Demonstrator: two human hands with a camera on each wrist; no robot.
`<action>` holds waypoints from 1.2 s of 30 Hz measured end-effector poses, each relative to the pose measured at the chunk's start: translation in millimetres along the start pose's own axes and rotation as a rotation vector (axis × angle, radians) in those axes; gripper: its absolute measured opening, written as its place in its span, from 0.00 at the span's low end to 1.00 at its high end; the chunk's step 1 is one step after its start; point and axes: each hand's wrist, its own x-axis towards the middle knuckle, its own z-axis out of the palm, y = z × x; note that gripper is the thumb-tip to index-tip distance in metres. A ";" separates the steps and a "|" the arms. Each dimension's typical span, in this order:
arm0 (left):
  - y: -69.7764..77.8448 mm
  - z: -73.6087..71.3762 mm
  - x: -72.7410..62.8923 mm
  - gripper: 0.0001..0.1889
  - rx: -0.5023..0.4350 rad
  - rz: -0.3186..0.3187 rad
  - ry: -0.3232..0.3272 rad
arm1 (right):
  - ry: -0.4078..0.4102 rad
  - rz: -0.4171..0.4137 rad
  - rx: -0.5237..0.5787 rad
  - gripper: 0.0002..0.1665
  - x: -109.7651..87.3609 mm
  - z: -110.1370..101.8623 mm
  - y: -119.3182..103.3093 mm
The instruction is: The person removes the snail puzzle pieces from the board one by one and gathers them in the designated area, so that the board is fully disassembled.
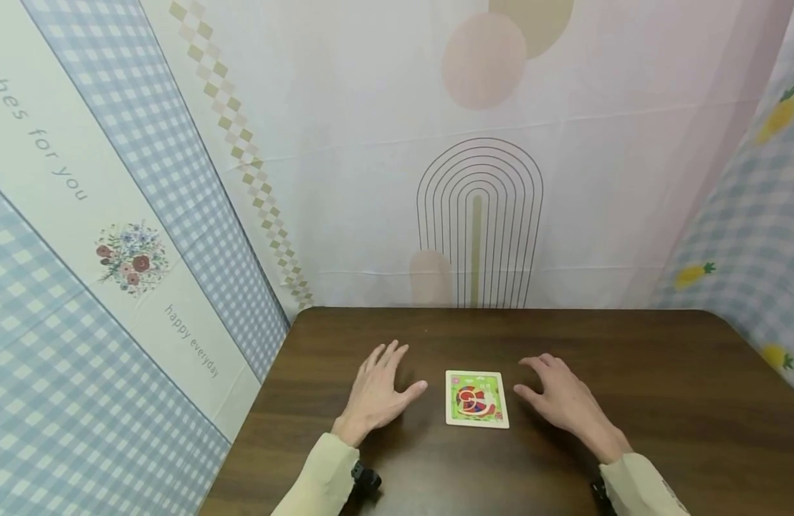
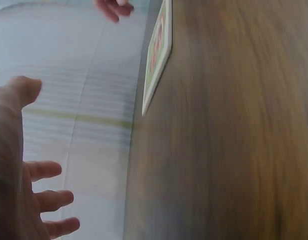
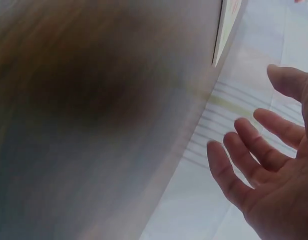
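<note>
A small flat puzzle board with a pale frame and a red snail on a green ground lies on the brown table. To its left, apart from it, is my left hand, fingers spread and nothing held. My right hand hovers on the other side, its fingers loosely bent and also holding nothing. The left wrist view catches the board edge-on past my thumb, with part of the right hand beyond. Only a corner of the board shows in the right wrist view.
Behind the table hangs a pale cloth with arches and circles. A blue checked curtain covers the left side, and another with pineapples the right. Dark wrist cameras sit at the sleeves.
</note>
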 end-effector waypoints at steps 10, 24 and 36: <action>36.3 30.0 10.7 0.35 0.146 0.165 -0.218 | -0.169 0.011 0.126 0.29 14.4 18.5 -9.4; 63.8 64.3 15.5 0.25 0.231 0.325 -0.357 | -0.214 0.002 0.139 0.19 33.3 32.8 -10.2; 67.5 67.1 16.6 0.23 0.342 0.375 -0.348 | -0.229 0.055 0.174 0.14 40.2 31.8 -11.3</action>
